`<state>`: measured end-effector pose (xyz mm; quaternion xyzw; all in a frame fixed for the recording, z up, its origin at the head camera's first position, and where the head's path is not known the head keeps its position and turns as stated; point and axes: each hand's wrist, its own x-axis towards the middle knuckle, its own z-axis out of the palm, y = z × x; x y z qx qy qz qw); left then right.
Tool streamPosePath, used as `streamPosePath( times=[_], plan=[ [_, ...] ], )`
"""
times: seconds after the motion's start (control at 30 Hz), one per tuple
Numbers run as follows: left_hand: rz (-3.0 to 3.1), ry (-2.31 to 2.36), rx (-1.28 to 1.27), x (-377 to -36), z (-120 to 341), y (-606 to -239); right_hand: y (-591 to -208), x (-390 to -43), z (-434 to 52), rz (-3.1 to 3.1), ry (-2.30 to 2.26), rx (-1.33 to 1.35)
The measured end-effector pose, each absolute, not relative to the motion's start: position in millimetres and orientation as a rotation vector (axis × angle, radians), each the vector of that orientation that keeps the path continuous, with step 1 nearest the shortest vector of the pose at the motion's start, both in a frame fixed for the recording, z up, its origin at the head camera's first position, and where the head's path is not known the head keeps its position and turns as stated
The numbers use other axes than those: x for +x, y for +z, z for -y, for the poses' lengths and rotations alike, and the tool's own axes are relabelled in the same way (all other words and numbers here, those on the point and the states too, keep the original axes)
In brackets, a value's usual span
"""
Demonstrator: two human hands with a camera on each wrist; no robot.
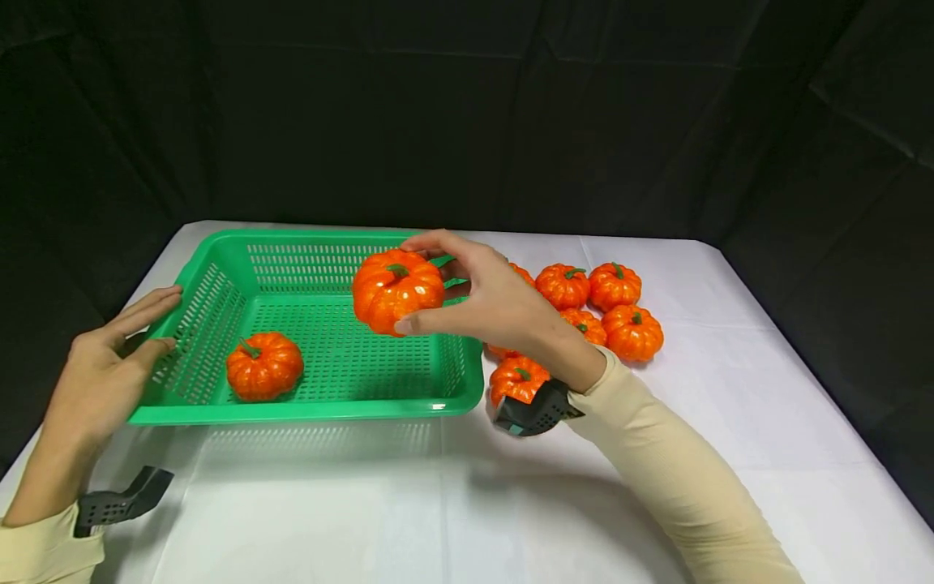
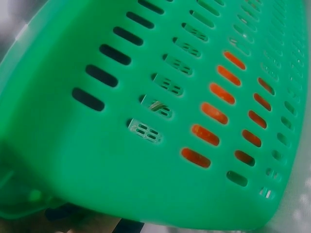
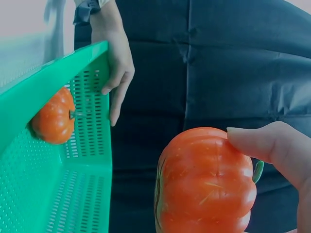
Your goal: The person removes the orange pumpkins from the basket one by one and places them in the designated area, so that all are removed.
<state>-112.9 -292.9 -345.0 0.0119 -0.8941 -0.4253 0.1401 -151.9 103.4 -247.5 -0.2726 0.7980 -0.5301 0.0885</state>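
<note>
My right hand (image 1: 467, 284) grips an orange pumpkin (image 1: 396, 292) and holds it in the air over the right part of the green basket (image 1: 306, 410). The right wrist view shows that pumpkin (image 3: 204, 182) close up with a fingertip (image 3: 265, 145) on its top. A second pumpkin (image 1: 263, 366) lies on the basket floor at the left, and it also shows in the right wrist view as a pumpkin (image 3: 53, 119). My left hand (image 1: 109, 369) rests with straight fingers against the basket's left wall (image 2: 97, 160). The left hand (image 3: 116, 73) holds nothing.
Several more orange pumpkins (image 1: 591, 312) lie in a cluster on the white table (image 1: 730, 389) right of the basket. One pumpkin (image 1: 516, 380) sits just below my right wrist. Black cloth (image 1: 467, 105) surrounds the table.
</note>
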Motion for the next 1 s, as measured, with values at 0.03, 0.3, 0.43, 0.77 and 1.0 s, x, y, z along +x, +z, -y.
streamPosePath(
  times=[0.03, 0.3, 0.43, 0.77, 1.0],
  plan=[
    [2.582, -1.228, 0.032, -112.7, 293.0, -344.7, -247.9, -151.7, -105.9, -2.382, -1.579, -0.815],
    [2.589, -1.211, 0.039, -112.8, 293.5, -344.7, -249.4, -146.0, -125.2, -2.349, -1.624, -0.689],
    [2.585, -1.216, 0.031, -112.6, 293.8, -345.4, -250.6, -141.6, -134.9, -2.295, -1.677, -0.617],
    [2.589, -1.227, 0.034, -111.2, 292.2, -345.5, -255.1, -135.1, -160.3, -2.344, -1.691, -0.56],
    [2.595, -1.231, 0.051, -111.6, 290.7, -343.2, -256.4, -131.7, -171.8, -2.432, -1.598, -0.495]
  ],
)
